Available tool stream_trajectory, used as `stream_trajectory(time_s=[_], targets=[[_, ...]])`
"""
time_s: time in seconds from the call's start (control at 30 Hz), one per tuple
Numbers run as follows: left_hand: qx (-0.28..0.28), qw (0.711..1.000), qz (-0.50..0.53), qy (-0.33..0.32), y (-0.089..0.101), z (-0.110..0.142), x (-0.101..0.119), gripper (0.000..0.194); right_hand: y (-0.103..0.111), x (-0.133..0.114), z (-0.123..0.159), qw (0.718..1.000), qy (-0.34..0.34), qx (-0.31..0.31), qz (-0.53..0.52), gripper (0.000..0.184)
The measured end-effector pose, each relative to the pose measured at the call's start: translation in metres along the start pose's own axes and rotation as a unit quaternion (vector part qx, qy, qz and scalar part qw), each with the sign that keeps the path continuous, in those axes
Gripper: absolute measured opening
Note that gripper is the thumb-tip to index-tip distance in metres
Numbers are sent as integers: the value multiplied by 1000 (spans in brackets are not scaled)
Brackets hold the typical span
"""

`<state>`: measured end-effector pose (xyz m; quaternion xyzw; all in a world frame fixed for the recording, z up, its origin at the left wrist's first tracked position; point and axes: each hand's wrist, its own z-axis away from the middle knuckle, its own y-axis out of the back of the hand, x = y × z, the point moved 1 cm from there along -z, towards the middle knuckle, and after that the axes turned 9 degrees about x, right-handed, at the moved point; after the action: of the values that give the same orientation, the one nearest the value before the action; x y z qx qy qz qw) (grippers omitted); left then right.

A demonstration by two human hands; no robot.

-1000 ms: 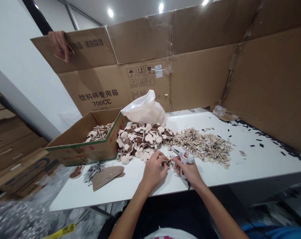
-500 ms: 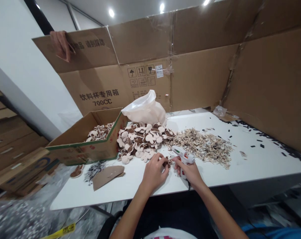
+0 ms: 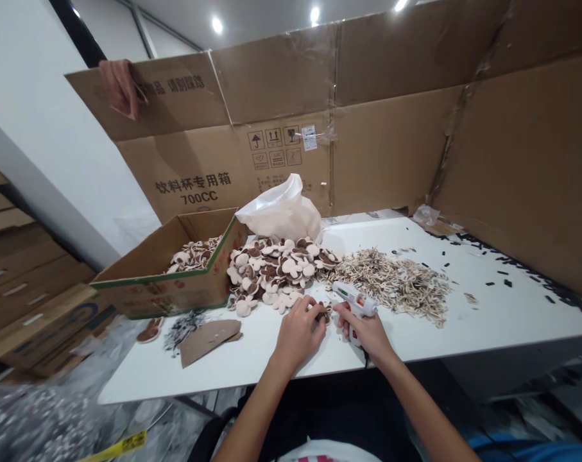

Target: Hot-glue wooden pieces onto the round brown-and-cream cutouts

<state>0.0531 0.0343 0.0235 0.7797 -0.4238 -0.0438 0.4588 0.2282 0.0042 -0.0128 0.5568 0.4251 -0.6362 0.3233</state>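
Note:
My left hand is closed on a small brown-and-cream rabbit-shaped patch, held low over the table with much of it hidden by my fingers. In my right hand is a white glue gun, gripped by its handle, with its front end near the patch. Just beyond my left hand lies a heap of rabbit-shaped patches, some brown side up, some cream. Beyond my right hand spreads a pile of thin beige loops or strips, whose exact kind I cannot make out.
An open cardboard box holding more patches stands left of the heap. A white plastic bag sits behind it. Brown card and dark scraps lie left on the white table. Tall cardboard walls enclose the back and right.

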Motion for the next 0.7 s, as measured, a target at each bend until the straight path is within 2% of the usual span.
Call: stream_trajectory(time_s=[0.47,0.7], targets=[[9,1000,12,9,6,-3,1,5,0,1,1,1000,-8,-1,-8,41],[-12,1000,19,20,4,-3,-4,4,0,2,1,1000,-7,-1,-11,41]])
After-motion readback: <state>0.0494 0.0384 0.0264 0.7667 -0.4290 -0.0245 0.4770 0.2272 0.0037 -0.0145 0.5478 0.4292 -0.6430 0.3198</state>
